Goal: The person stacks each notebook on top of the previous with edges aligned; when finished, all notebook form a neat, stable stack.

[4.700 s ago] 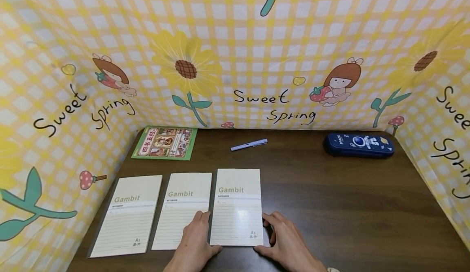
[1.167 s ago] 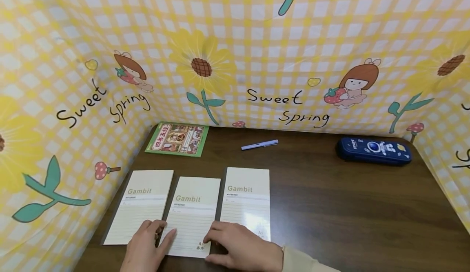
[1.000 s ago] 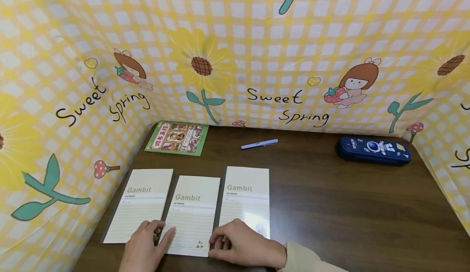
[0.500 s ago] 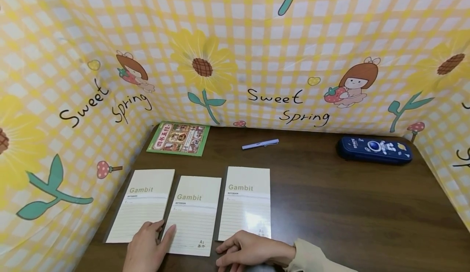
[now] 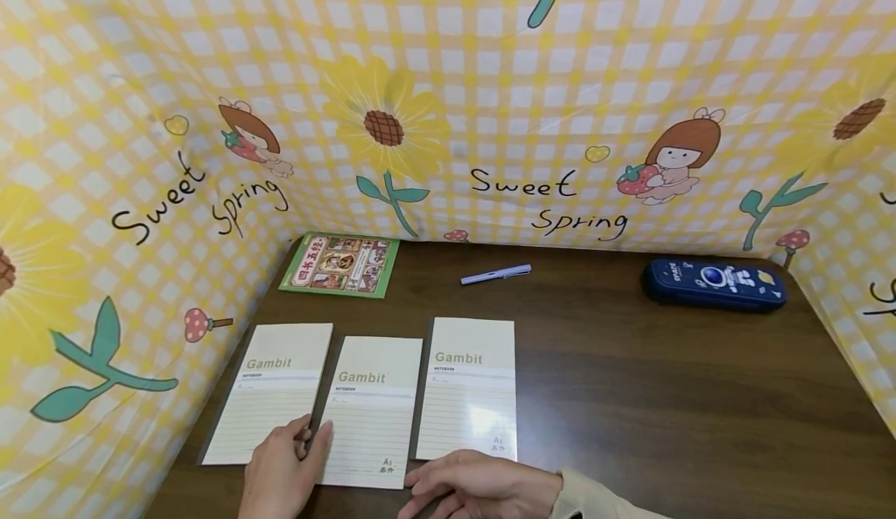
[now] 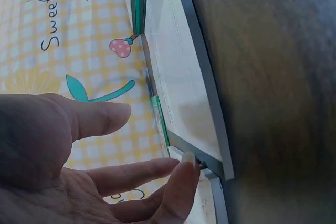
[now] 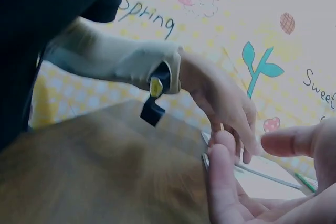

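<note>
Three cream Gambit notebooks lie side by side in the head view: the left notebook [image 5: 273,394], the middle notebook [image 5: 371,418] and the right notebook [image 5: 469,387]. The middle one sits a little nearer the person than the others. My left hand [image 5: 283,468] rests at the gap between the left and middle notebooks, thumb by the middle one's left edge. In the left wrist view its fingertips touch a notebook's dark spine, and thumb and fingers are apart. My right hand [image 5: 483,484], fingers relaxed, is beside the middle notebook's lower right corner, below the right notebook, holding nothing.
A green picture-covered book [image 5: 339,264] lies at the back left of the brown table [image 5: 630,394]. A lavender pen [image 5: 495,275] is at the back middle, a navy pencil case [image 5: 714,284] at the back right. Yellow checked cloth [image 5: 448,99] walls the table in.
Both hands have shifted left from the right notebook to the middle one, which is now nearer the person. The right hand then drew back off the middle notebook's edge; the left stayed.
</note>
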Available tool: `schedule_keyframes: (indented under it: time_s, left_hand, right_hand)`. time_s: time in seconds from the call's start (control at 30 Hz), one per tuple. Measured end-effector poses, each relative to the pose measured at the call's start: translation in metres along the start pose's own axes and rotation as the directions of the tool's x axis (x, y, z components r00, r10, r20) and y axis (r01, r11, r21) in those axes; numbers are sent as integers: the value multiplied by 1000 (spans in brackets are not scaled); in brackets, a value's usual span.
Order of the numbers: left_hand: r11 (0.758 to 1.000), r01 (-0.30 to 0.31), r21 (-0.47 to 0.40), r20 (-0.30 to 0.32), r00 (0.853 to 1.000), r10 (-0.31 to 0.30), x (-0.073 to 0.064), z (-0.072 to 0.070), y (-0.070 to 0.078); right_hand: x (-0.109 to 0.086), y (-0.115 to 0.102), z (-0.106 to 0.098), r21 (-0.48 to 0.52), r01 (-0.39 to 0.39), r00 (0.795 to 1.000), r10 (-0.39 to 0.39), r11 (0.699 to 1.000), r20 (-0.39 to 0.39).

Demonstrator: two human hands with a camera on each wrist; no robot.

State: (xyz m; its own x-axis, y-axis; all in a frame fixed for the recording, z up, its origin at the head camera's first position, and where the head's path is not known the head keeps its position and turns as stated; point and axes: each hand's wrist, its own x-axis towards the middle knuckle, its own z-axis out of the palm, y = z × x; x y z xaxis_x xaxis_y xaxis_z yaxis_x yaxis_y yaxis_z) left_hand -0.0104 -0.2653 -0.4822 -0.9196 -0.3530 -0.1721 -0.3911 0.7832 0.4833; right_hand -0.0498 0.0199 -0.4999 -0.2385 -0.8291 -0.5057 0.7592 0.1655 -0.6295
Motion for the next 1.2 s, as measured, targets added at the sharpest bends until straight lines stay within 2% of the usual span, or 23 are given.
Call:
schedule_keyframes:
  time_s: [0.1, 0.2, 0.33, 0.6, 0.8, 0.93, 1.07, 1.2]
  left_hand:
    - [1000, 4, 2, 22, 1000, -4, 1, -1, 0]
    - [1000, 5, 20, 30, 1000, -6, 0, -1, 0]
    - [999, 31, 34, 3, 1000, -31, 0, 2, 3]
    - [999, 53, -13, -30, 998, -53, 2, 2, 3]
    - [997, 56, -56, -32, 998, -57, 3, 3, -4]
    - [996, 46, -72, -46, 998, -49, 2, 4, -6]
    - [994, 74, -85, -16, 997, -75, 1, 2, -6]
    - [988, 111, -108, 17, 994, -110, -1, -3, -4]
  right_hand:
    - [1, 2, 4, 40, 12, 1000, -12, 999, -13]
    - [4, 5, 6, 28, 29, 998, -27, 999, -64]
    - [8, 9, 8, 28, 42, 992, -38, 999, -120]
    - [10, 10, 10, 55, 44, 989, -35, 998, -147]
    - [9, 10, 12, 34, 29, 988, -23, 999, -152]
    - [9, 7, 13, -12, 41, 983, -43, 999, -180]
    - [10, 5, 16, -68, 61, 974, -74, 996, -212]
    - [11, 6, 19, -29, 80, 974, -84, 996, -209]
